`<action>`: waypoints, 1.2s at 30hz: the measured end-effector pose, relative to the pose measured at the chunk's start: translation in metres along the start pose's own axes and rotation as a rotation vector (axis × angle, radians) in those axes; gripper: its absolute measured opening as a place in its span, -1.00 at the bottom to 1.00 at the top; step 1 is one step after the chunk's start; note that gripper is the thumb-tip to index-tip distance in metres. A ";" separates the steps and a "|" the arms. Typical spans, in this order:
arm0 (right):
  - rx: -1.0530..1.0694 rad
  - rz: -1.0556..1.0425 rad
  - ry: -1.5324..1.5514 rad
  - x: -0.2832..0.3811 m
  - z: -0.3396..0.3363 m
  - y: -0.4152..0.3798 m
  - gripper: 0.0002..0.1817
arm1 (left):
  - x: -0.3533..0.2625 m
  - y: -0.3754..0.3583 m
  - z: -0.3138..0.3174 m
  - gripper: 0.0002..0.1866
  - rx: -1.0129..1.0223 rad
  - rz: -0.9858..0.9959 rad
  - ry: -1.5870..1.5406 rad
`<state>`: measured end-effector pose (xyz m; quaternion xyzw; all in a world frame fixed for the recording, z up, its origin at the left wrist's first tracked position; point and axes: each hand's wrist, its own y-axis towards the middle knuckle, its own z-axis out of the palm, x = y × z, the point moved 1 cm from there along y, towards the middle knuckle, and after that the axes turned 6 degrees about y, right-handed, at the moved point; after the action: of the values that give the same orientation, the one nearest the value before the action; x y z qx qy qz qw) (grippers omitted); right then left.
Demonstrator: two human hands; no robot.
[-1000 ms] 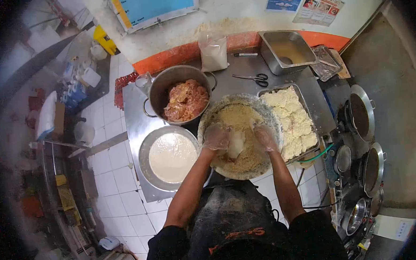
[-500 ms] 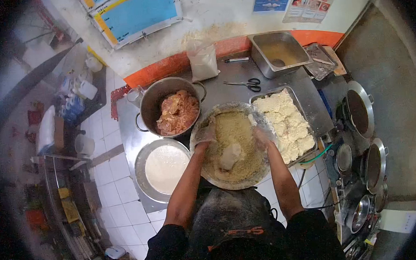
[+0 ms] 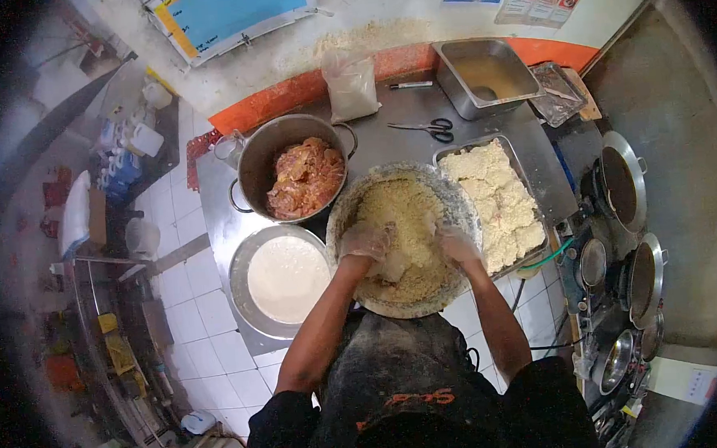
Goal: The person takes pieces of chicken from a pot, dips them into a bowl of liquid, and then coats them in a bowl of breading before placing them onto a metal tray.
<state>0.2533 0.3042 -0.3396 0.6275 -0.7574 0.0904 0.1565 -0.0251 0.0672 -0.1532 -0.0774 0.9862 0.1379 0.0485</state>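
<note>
A large round bowl (image 3: 345,194) of pale yellow crumbs (image 3: 402,196) stands in front of me, its rim dusted white. My left hand (image 3: 365,243), in a clear plastic glove, is in the bowl's left side with fingers apart against the crumbs. My right hand (image 3: 457,245), also gloved, reaches in at the right side; its fingers are loosely spread and partly sunk in the crumbs. Between the hands lies a pale, wet-looking battered piece (image 3: 393,266), partly covered with crumbs. What lies under the crumbs is hidden.
Left of the bowl are a pot (image 3: 248,169) of raw marinated meat and a basin (image 3: 243,299) of white batter. On the right sits a tray (image 3: 540,206) of crumbed pieces. Behind are scissors (image 3: 439,130), a marker (image 3: 410,85), a flour bag (image 3: 352,93) and a steel pan (image 3: 486,108).
Both hands have moved from the bowl's sides inward into the crumbs. The pale battered piece shows less, with more crumbs over it. The view has shifted slightly.
</note>
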 end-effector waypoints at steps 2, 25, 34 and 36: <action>0.241 -0.002 -0.439 0.017 -0.024 -0.016 -0.66 | 0.000 -0.003 0.003 -0.67 0.092 -0.123 -0.106; -0.281 0.284 0.037 0.182 -0.182 0.050 -0.55 | 0.016 0.003 -0.124 -0.48 -0.145 0.053 -0.398; -0.464 0.038 -0.235 0.158 -0.046 0.167 -0.58 | 0.023 0.005 -0.157 -0.51 0.003 -0.233 -0.044; -0.440 -0.089 -0.869 0.192 -0.058 0.153 -0.57 | 0.016 -0.010 -0.176 -0.49 -0.402 -0.082 -0.007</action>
<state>0.0796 0.1761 -0.2085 0.5911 -0.7261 -0.3488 -0.0412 -0.0520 0.0061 0.0102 -0.1251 0.9348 0.3299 0.0413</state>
